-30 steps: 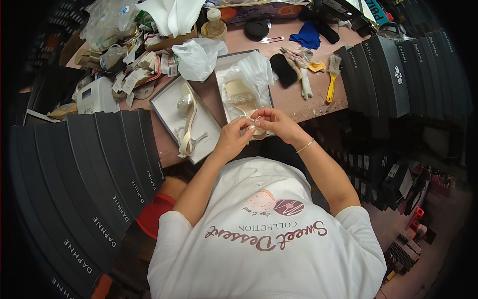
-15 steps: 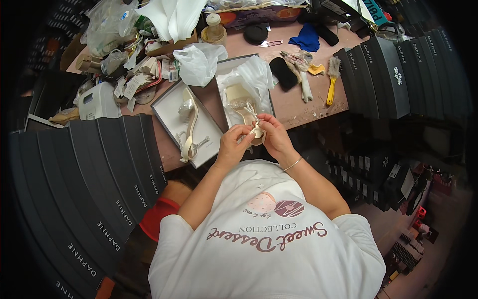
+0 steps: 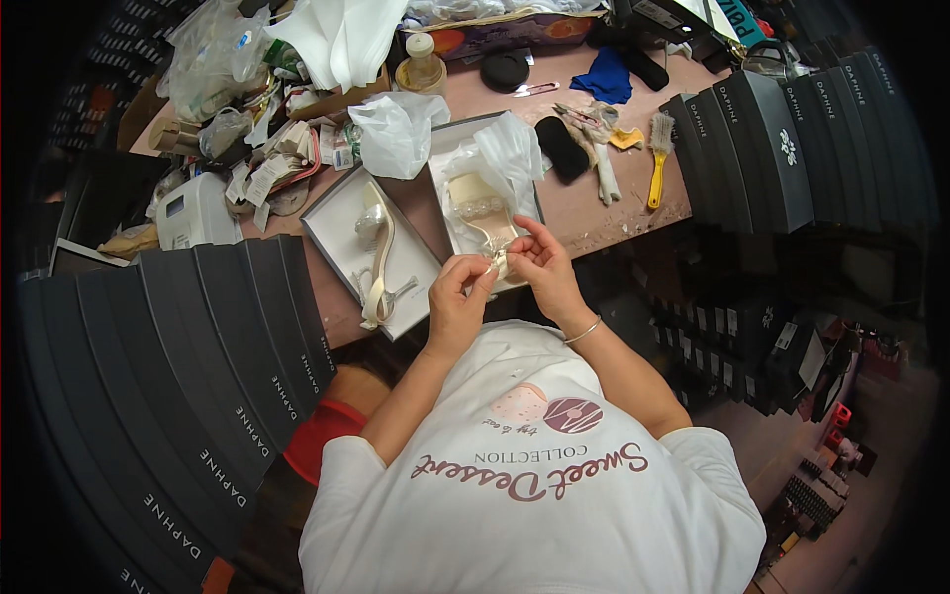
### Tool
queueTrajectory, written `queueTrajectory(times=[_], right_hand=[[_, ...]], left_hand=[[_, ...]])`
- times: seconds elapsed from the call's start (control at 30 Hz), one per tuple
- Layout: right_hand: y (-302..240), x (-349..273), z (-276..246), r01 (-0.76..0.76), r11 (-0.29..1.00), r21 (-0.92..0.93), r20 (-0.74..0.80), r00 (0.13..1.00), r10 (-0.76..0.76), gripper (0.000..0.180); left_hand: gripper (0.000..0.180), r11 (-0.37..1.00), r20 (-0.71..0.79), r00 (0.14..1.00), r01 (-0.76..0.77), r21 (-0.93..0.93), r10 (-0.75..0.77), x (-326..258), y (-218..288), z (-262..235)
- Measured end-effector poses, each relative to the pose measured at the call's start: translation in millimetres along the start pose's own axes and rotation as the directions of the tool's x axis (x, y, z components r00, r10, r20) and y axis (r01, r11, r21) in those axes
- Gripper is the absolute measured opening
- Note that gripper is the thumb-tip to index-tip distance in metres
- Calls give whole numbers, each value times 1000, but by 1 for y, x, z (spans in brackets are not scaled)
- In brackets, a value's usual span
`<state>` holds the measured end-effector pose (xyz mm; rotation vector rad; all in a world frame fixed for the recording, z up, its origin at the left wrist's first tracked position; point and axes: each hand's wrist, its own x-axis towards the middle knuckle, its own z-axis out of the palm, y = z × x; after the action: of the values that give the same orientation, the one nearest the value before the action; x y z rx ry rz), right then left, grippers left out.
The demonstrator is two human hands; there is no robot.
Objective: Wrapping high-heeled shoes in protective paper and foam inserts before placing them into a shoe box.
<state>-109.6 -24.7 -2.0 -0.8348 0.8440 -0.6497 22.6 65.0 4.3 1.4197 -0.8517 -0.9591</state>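
A cream sandal (image 3: 472, 188) with a sparkling band lies in the right open shoebox (image 3: 444, 216), its heel end towards me. Over that end my left hand (image 3: 459, 301) pinches the sandal's pale ankle strap (image 3: 500, 261) between thumb and fingers. Facing it, my right hand (image 3: 546, 270) grips the same strap near its fastening, with the upper fingers lifted away. Fingertips hide the fastening itself. Beside them, a second cream sandal (image 3: 384, 252) rests on its side in the left box part (image 3: 414, 309), its strap loose at the near end.
White tissue (image 3: 503, 148) and a translucent plastic bag (image 3: 391, 134) lie by the boxes. To the right are a black pad (image 3: 561, 148) and a yellow-handled brush (image 3: 658, 163). Dark shoebox stacks (image 3: 188, 346) flank both sides. A pump bottle (image 3: 421, 69) stands at the back.
The beaded strap strand that stood up between my hands is lowered. My right hand's upper fingers have lifted and spread, and both hands have shifted slightly towards me.
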Motion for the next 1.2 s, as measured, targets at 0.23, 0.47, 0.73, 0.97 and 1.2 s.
queueTrajectory(times=[0.23, 0.47, 0.73, 0.97, 1.2], right_hand=[[-15, -11, -4, 262, 774, -577, 197, 964, -180, 50], [-10, -14, 1, 287, 637, -715, 171, 956, -239, 44], [-8, -5, -15, 144, 885, -443, 202, 978, -58, 35], [-14, -13, -15, 67, 854, -516, 204, 978, 47, 27], [-9, -12, -21, 38, 865, -501, 181, 982, 61, 22]], left_hand=[[12, 971, 55, 988, 150, -185, -142, -1, -13, -5], [9, 984, 63, 992, 114, -140, -106, 1, -6, -5], [4, 946, -20, 992, 113, -305, -125, 2, -1, -8], [26, 973, 142, 987, 46, 226, -80, 8, -2, -22], [29, 944, 186, 975, 54, 326, -120, 15, 7, -8]])
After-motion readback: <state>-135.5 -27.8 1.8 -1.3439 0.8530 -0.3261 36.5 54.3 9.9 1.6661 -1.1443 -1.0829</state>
